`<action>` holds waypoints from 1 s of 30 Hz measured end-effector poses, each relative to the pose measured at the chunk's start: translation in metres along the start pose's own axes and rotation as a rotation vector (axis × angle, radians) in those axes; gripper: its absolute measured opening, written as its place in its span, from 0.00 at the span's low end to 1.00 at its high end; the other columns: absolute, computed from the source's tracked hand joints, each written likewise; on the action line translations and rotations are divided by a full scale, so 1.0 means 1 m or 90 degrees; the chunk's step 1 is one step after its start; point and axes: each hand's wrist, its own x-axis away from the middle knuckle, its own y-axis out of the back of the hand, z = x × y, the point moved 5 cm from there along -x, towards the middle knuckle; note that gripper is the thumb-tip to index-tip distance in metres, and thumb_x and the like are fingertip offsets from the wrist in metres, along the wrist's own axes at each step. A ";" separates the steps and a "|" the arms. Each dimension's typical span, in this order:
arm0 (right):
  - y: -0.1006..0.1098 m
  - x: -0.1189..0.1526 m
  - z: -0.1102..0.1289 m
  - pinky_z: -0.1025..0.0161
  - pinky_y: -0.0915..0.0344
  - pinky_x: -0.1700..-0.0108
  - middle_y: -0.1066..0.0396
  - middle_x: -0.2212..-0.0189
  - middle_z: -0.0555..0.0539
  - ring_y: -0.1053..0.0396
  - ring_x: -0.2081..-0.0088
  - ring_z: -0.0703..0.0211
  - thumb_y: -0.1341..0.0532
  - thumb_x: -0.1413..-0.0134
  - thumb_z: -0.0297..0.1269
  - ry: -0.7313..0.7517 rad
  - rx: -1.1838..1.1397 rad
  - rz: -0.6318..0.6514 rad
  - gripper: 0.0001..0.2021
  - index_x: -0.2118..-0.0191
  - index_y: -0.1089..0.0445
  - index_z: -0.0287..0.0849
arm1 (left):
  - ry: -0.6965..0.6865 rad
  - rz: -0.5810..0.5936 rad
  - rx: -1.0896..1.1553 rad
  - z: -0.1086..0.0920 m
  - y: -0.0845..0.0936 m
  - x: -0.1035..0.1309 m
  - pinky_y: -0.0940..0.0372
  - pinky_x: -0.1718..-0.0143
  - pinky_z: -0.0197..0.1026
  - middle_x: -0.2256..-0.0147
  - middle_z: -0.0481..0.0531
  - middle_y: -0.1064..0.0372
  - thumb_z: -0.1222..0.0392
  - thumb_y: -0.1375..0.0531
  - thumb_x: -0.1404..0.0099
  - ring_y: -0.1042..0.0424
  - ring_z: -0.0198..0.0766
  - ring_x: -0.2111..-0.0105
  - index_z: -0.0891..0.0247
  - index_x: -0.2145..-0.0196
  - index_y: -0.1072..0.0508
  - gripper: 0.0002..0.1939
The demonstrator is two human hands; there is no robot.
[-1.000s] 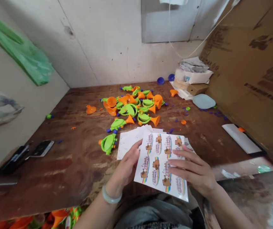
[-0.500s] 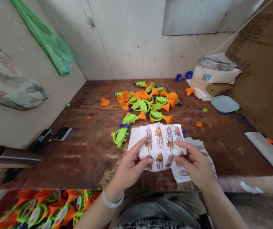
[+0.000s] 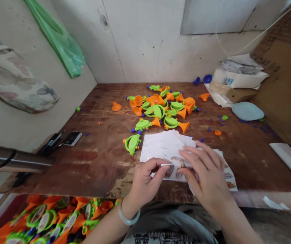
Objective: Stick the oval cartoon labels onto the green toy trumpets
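Note:
My left hand point(image 3: 148, 178), with a pale bangle on its wrist, pinches the left part of a sticker sheet point(image 3: 170, 172) between thumb and fingers. The sheet is seen nearly edge-on and shows small rainbow prints. At its right end, my right hand point(image 3: 206, 169) has the thumb near a rainbow print, with its fingers raised and slightly blurred; its grip there is unclear. Under and behind both hands lie white sheets point(image 3: 158, 145) with faint marks. More printed sticker sheets point(image 3: 229, 174) lie to the right, partly under my right hand.
Green and orange toy trumpets point(image 3: 155, 111) are heaped behind the sheets; one toy point(image 3: 132, 144) lies left of them. More toys point(image 3: 69, 220) fill a container below the table edge. A steel flask point(image 3: 15, 158) is at left, a pale blue dish point(image 3: 247, 111) at right.
The held sheet has gone from facing up, spread between both hands, to nearly edge-on. My right hand's fingers have lifted, and the view has shifted slightly.

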 end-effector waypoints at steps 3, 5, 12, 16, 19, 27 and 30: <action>-0.007 -0.007 0.017 0.52 0.29 0.44 0.17 0.58 0.50 0.24 0.48 0.51 0.38 0.30 0.32 0.094 -0.108 -0.010 0.09 0.52 0.22 0.51 | 0.046 0.010 0.034 0.004 -0.002 0.002 0.38 0.75 0.32 0.76 0.48 0.27 0.52 0.38 0.26 0.33 0.31 0.77 0.63 0.67 0.19 0.15; -0.006 -0.007 0.025 0.56 0.26 0.49 0.17 0.59 0.50 0.23 0.52 0.54 0.36 0.33 0.27 0.148 -0.105 -0.079 0.11 0.53 0.20 0.50 | 0.097 -0.007 0.076 0.010 0.000 0.003 0.42 0.77 0.32 0.79 0.46 0.33 0.47 0.37 0.27 0.39 0.31 0.78 0.64 0.71 0.21 0.20; 0.009 0.006 0.066 0.66 0.32 0.33 0.17 0.57 0.65 0.24 0.46 0.67 0.42 0.24 0.39 0.385 -0.326 0.093 0.14 0.61 0.21 0.57 | 0.135 -0.166 0.087 0.028 0.026 -0.006 0.33 0.64 0.36 0.63 0.52 0.19 0.47 0.35 0.29 0.25 0.38 0.66 0.60 0.61 0.18 0.14; 0.008 -0.007 0.037 0.55 0.24 0.41 0.19 0.47 0.48 0.25 0.42 0.54 0.39 0.27 0.38 0.152 -0.268 -0.012 0.15 0.40 0.27 0.53 | 0.073 -0.119 0.037 0.024 0.026 -0.008 0.32 0.62 0.38 0.63 0.53 0.18 0.51 0.37 0.27 0.22 0.40 0.64 0.60 0.61 0.18 0.12; -0.013 -0.012 0.019 0.53 0.21 0.47 0.18 0.51 0.43 0.20 0.49 0.51 0.38 0.29 0.35 0.051 -0.180 0.003 0.30 0.26 0.44 0.47 | 0.035 -0.097 0.032 0.019 0.020 -0.006 0.31 0.62 0.38 0.65 0.52 0.19 0.53 0.39 0.25 0.22 0.39 0.65 0.60 0.62 0.19 0.12; -0.024 -0.003 0.017 0.59 0.21 0.54 0.15 0.62 0.50 0.18 0.61 0.56 0.35 0.32 0.27 0.141 -0.127 -0.140 0.26 0.32 0.35 0.49 | 0.140 -0.092 0.191 0.034 0.009 -0.003 0.38 0.67 0.35 0.69 0.49 0.25 0.47 0.36 0.27 0.31 0.34 0.70 0.61 0.63 0.20 0.15; -0.024 0.004 0.011 0.57 0.21 0.53 0.16 0.62 0.50 0.18 0.60 0.56 0.36 0.34 0.23 0.204 -0.112 -0.185 0.25 0.35 0.32 0.48 | 0.223 -0.078 0.292 0.045 0.000 -0.005 0.40 0.70 0.34 0.70 0.48 0.29 0.43 0.34 0.30 0.36 0.32 0.73 0.62 0.64 0.21 0.17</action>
